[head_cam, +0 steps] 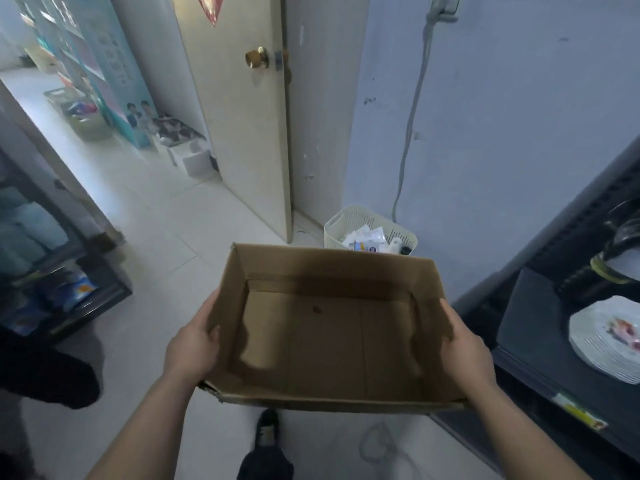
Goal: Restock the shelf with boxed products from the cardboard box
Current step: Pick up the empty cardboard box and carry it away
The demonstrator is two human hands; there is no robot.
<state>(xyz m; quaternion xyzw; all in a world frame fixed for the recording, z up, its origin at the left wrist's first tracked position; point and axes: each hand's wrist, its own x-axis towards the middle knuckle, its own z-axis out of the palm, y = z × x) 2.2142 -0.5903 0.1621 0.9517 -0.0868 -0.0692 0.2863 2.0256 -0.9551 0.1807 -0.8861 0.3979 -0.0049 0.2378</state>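
I hold an open brown cardboard box (332, 337) in front of me above the floor. Nothing lies inside it; only its bare bottom shows. My left hand (194, 344) grips the box's left wall. My right hand (464, 344) grips its right wall. A dark shelf unit (52, 271) with bluish packages stands at the left edge. No boxed products are in my hands.
A white slotted basket (369, 216) with small packets stands on the floor just beyond the box. A cream door (242, 133) with a brass knob is ahead. At right, a dark counter (540, 341) carries a white plate (606, 341). My shoe (266, 427) shows below the box.
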